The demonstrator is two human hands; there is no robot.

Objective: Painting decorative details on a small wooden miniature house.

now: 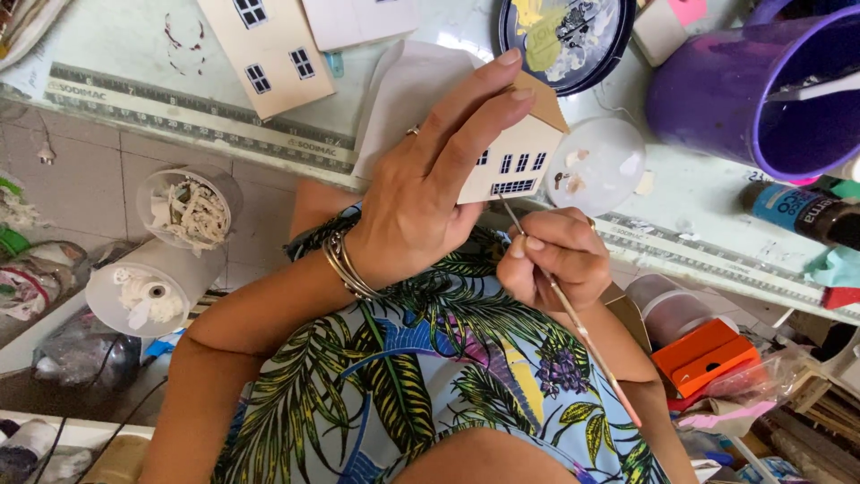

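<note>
My left hand [430, 184] is shut on a small cream cardboard house [518, 154] with a tan roof and dark windows, holding it at the table's near edge. Bracelets circle that wrist and a ring sits on one finger. My right hand [557, 258] grips a thin paintbrush [573, 314], its tip touching the lower front wall of the house under the windows. The brush handle runs down to the right over my lap.
The pale table [125, 54] bears a ruler strip [197, 115], flat house cut-outs [269, 49], a dark paint palette plate [564, 36], a clear round lid [596, 166], a purple cup [761, 90] and a paint bottle [806, 213]. Jars [157, 287] and an orange box [708, 357] sit below.
</note>
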